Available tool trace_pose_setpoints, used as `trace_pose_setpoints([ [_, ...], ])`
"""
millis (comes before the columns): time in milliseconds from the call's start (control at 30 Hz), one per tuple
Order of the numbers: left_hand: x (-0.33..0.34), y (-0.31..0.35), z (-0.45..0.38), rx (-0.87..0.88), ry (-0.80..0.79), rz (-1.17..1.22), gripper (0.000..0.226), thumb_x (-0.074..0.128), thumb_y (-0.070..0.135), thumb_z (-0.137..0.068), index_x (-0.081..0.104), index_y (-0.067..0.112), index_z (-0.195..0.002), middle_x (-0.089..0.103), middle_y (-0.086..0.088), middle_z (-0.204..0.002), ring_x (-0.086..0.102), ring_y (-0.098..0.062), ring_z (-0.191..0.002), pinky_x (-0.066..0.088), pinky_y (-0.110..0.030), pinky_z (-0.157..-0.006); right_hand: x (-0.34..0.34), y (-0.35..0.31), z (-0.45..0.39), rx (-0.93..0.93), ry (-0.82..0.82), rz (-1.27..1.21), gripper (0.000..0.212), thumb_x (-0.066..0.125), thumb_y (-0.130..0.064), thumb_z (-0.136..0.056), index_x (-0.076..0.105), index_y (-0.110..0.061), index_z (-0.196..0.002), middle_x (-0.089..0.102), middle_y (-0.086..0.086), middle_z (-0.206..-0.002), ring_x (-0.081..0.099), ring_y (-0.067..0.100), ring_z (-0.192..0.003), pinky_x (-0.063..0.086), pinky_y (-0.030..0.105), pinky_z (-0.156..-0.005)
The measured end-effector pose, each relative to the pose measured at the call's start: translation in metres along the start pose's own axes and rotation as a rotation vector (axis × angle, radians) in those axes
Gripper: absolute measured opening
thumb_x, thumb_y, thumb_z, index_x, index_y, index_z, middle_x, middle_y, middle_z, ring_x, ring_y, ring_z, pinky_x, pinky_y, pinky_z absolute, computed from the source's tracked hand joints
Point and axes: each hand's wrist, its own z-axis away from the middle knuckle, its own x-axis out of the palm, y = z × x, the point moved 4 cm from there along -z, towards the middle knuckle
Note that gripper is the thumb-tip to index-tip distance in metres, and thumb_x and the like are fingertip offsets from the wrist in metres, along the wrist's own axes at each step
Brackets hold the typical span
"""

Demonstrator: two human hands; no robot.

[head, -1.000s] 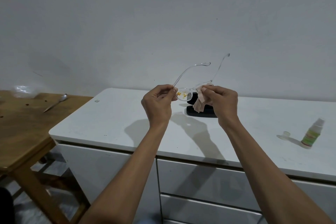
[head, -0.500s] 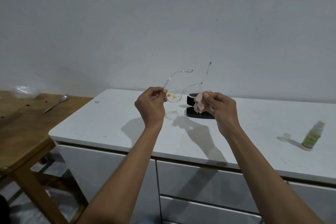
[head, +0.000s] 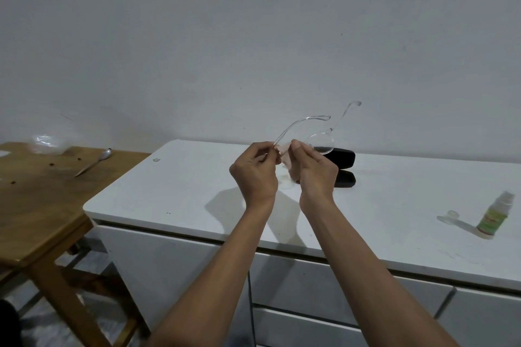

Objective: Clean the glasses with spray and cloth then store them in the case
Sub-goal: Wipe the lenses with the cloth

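Observation:
Clear-framed glasses [head: 322, 141] are held up over the white cabinet top [head: 174, 186], temples pointing away toward the wall. My left hand [head: 255, 173] pinches the frame at its left end. My right hand [head: 317, 172] presses a small pink cloth [head: 289, 162] onto the left lens, which the cloth and fingers hide. The right lens shows clear beyond my right hand. An open black case [head: 345, 167] lies on the cabinet behind my right hand. The spray bottle [head: 494, 215] stands at the far right with its clear cap [head: 452, 215] beside it.
A wooden table [head: 36, 205] stands to the left of the cabinet, with a spoon [head: 94, 162] and a crumpled clear plastic bag [head: 46, 144] on it. Drawers run along the cabinet front below my arms. A plain wall rises behind.
The cloth in my right hand has shifted from the right lens to the left lens, next to my left hand. Both hands have come closer together.

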Motion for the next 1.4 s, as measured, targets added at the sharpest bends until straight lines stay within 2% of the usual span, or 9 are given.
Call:
trace_pose_setpoints([
  [133, 0.001, 0.005, -0.002, -0.03, -0.006, 0.081, 0.014, 0.08, -0.002, -0.082, 0.077, 0.012, -0.081, 0.075, -0.006, -0.072, 0.076, -0.025, -0.069, 0.065, -0.049, -0.069, 0.005, -0.005, 0.003, -0.2, 0.042, 0.171, 0.014, 0.081, -0.016, -0.088, 0.084, -0.011, -0.101, 0.082, 0.0, -0.094, 0.077, 0.014, -0.091, 0.061, 0.026, -0.08],
  [267, -0.002, 0.003, -0.008, -0.022, 0.01, 0.079, 0.018, 0.081, 0.003, -0.081, 0.077, 0.02, -0.079, 0.077, -0.006, -0.074, 0.076, -0.027, -0.072, 0.063, -0.053, -0.072, 0.008, -0.01, 0.01, -0.322, -0.016, 0.313, 0.016, 0.075, -0.013, -0.093, 0.082, -0.009, -0.106, 0.08, 0.0, -0.088, 0.071, 0.003, -0.065, 0.055, 0.014, -0.062],
  [400, -0.002, 0.005, -0.004, 0.017, 0.017, 0.062, 0.012, 0.082, 0.003, -0.082, 0.078, 0.014, -0.082, 0.077, -0.005, -0.075, 0.077, -0.025, -0.071, 0.064, -0.049, -0.071, 0.015, -0.014, 0.011, -0.227, 0.056, 0.145, 0.011, 0.074, -0.001, -0.091, 0.08, -0.004, -0.099, 0.078, 0.012, -0.102, 0.071, -0.002, -0.067, 0.052, 0.009, -0.057],
  [633, -0.012, 0.013, -0.017, 0.04, 0.037, 0.011, 0.008, 0.082, 0.0, -0.081, 0.079, 0.008, -0.084, 0.075, 0.003, -0.073, 0.075, -0.009, -0.069, 0.059, -0.024, -0.069, 0.029, -0.009, 0.011, -0.092, -0.088, 0.111, 0.006, 0.079, -0.002, -0.086, 0.082, -0.007, -0.09, 0.077, 0.014, -0.088, 0.067, 0.016, -0.059, 0.052, 0.024, -0.057],
  [800, -0.023, 0.01, -0.039, -0.02, -0.049, 0.018, 0.009, 0.082, -0.001, -0.079, 0.079, 0.007, -0.082, 0.076, -0.002, -0.071, 0.076, -0.019, -0.068, 0.063, -0.033, -0.068, 0.028, -0.008, 0.011, -0.102, -0.322, 0.242, 0.006, 0.076, -0.005, -0.087, 0.081, -0.001, -0.085, 0.065, 0.021, -0.062, 0.057, 0.031, -0.056, 0.049, 0.043, -0.06],
  [900, -0.025, 0.007, -0.036, -0.007, -0.047, -0.021, 0.007, 0.082, 0.0, -0.08, 0.079, 0.004, -0.084, 0.075, 0.0, -0.07, 0.074, -0.016, -0.065, 0.065, -0.036, -0.067, 0.023, -0.007, 0.006, -0.129, -0.225, 0.271, 0.004, 0.077, -0.004, -0.083, 0.08, -0.001, -0.081, 0.07, 0.019, -0.066, 0.064, 0.034, -0.058, 0.056, 0.047, -0.059],
  [1100, -0.01, 0.011, -0.009, 0.116, -0.004, -0.045, 0.005, 0.081, 0.003, -0.083, 0.077, 0.005, -0.084, 0.075, -0.001, -0.073, 0.074, -0.018, -0.067, 0.064, -0.038, -0.068, 0.018, -0.004, 0.014, -0.231, 0.184, 0.099, 0.013, 0.074, 0.0, -0.086, 0.081, -0.003, -0.097, 0.08, 0.008, -0.093, 0.077, 0.021, -0.077, 0.058, 0.022, -0.058],
  [1267, -0.002, 0.016, 0.006, 0.226, -0.033, -0.058, 0.004, 0.079, 0.001, -0.084, 0.076, 0.002, -0.085, 0.072, 0.006, -0.071, 0.072, -0.005, -0.066, 0.06, -0.023, -0.063, 0.024, -0.002, 0.005, -0.184, 0.172, 0.038, 0.017, 0.074, -0.004, -0.088, 0.079, -0.02, -0.086, 0.077, -0.009, -0.101, 0.075, 0.018, -0.102, 0.063, 0.04, -0.089],
  [1400, -0.003, 0.015, -0.001, 0.222, -0.053, -0.042, 0.005, 0.081, 0.006, -0.085, 0.077, 0.003, -0.088, 0.077, -0.001, -0.076, 0.075, -0.014, -0.066, 0.062, -0.029, -0.063, 0.024, -0.006, -0.003, -0.109, 0.022, 0.054, 0.01, 0.077, -0.001, -0.086, 0.08, -0.01, -0.087, 0.078, 0.007, -0.104, 0.077, 0.028, -0.089, 0.064, 0.042, -0.083],
])
